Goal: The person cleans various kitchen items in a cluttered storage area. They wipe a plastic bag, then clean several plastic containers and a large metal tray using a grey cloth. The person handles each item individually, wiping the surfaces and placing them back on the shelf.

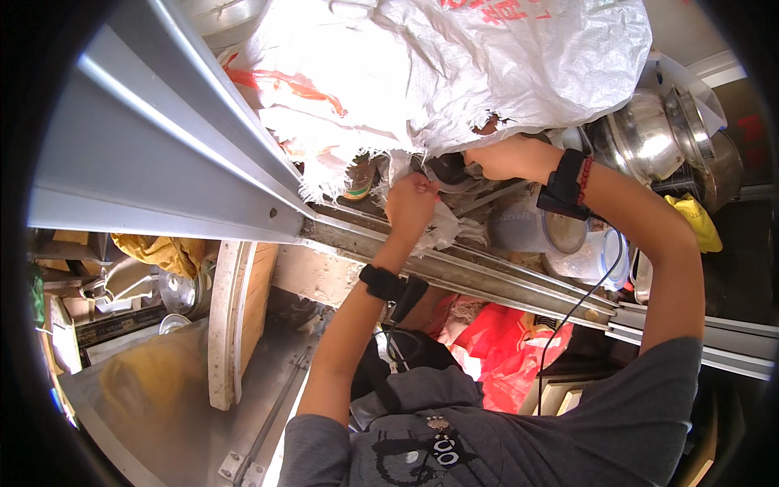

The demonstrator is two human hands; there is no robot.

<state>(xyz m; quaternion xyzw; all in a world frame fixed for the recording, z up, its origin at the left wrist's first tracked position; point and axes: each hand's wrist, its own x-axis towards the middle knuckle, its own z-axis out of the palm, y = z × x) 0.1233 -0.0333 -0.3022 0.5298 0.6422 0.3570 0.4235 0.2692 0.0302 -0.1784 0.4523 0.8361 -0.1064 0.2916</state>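
A large white woven plastic sack (487,73), frayed along its lower edge and torn in one spot, hangs over the far side of the window sill. My left hand (412,204) pinches a frayed strip of the sack above the metal sliding track (462,262). Just beneath the sack's lower edge is my right hand (511,157), its fingers curled and partly hidden, close to a dark rounded object (449,167). What those fingers hold, if anything, does not show. A tin with a green and yellow rim (359,182) peeks out behind the torn fibres.
Plastic jars (526,228) lie beyond the track, beside stacked steel pots (648,137) and a yellow packet (694,222). A grey metal frame (164,146) rises at left. Red plastic bags (505,350) sit below the sill. A thin cable (569,316) runs from my right wrist strap.
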